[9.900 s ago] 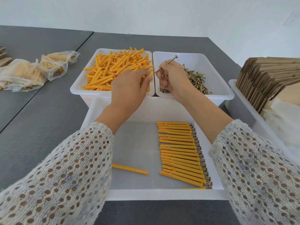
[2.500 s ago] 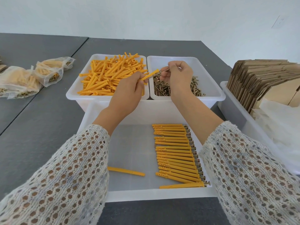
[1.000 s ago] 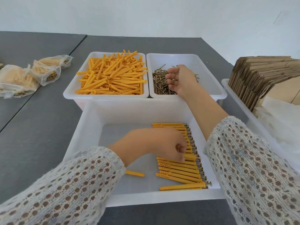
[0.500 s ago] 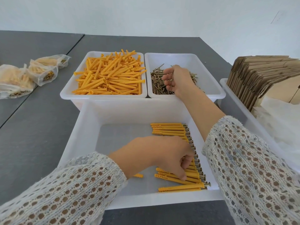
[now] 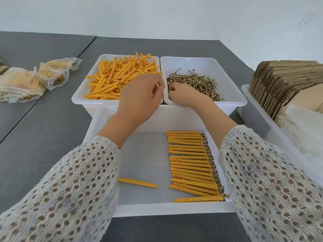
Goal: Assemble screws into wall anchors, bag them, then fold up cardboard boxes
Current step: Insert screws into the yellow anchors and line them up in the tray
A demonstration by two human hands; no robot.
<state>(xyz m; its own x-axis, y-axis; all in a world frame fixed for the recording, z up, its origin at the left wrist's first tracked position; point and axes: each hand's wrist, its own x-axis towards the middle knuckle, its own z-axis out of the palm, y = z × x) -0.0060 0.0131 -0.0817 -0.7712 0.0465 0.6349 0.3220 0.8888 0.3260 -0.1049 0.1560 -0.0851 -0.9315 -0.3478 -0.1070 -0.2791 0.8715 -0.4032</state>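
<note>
Both hands are up at the two far tubs, so this is looking like the pick-up half of the assembling step. The left hand (image 5: 139, 96) is reaching over the near right corner of the tub of loose orange anchors (image 5: 120, 76); something orange is showing at its fingertips, but whether it is gripping one I cannot tell. The right hand (image 5: 181, 94) is digging into the near left corner of the screw tub, fingers curling among the screws (image 5: 195, 82); whether it is holding one is hidden too. Finished pairs (image 5: 192, 165) are lying in a row along the right side of the near tray (image 5: 104, 123), with one stray anchor (image 5: 138, 183) near its front edge. Next, I reckon, each hand is needing one piece, then the screw tip lining up with the anchor's open end.
</note>
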